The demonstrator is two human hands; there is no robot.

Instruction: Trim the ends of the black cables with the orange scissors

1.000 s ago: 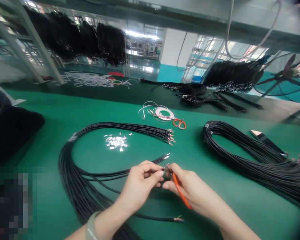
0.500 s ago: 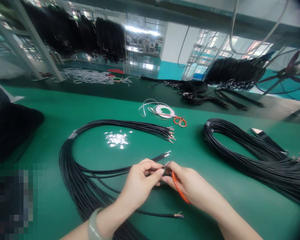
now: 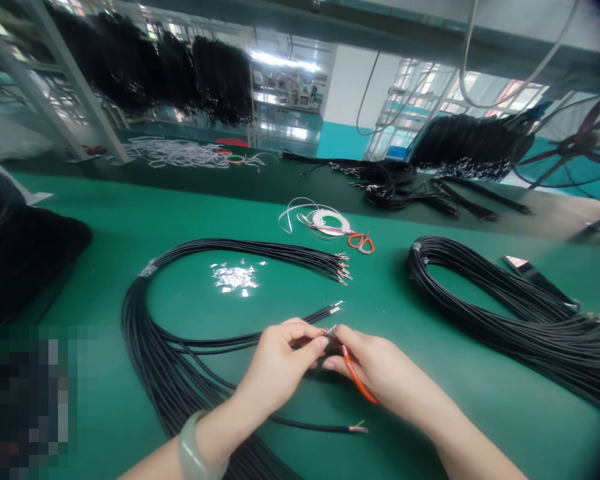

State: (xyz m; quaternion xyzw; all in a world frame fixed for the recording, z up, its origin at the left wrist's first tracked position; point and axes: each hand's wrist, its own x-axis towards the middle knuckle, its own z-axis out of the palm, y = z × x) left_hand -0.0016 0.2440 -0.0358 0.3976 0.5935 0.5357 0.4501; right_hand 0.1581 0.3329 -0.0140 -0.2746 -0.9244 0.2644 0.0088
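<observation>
My left hand [image 3: 289, 357] is closed in a pinch on the end of a black cable [image 3: 240, 387], which runs back under my wrist to a bundle. Fingers of my right hand [image 3: 367, 360] wrap round orange-handled scissors [image 3: 359, 379], whose metal tip meets the cable end at my left fingertips. The exact contact there is hidden by my fingers. To the left curves the big bundle of black cables [image 3: 140, 320], tied with clear tape. Two cables with pale tips [image 3: 334, 307] lie just beyond my hands. Nearer me, another cable end [image 3: 356, 429] shows thin coloured wires.
Small shiny foil pieces [image 3: 236, 277] lie inside the bundle's curve. Behind them are a white coil of tubing [image 3: 331, 222] and a second pair of orange-handled scissors [image 3: 361, 243]. Another coiled cable bundle [image 3: 460, 287] occupies the right side, beside a dark flat tool [image 3: 540, 280].
Both hands stay in nearly the same place. The fingers of my right hand and the scissors handle have shifted slightly.
</observation>
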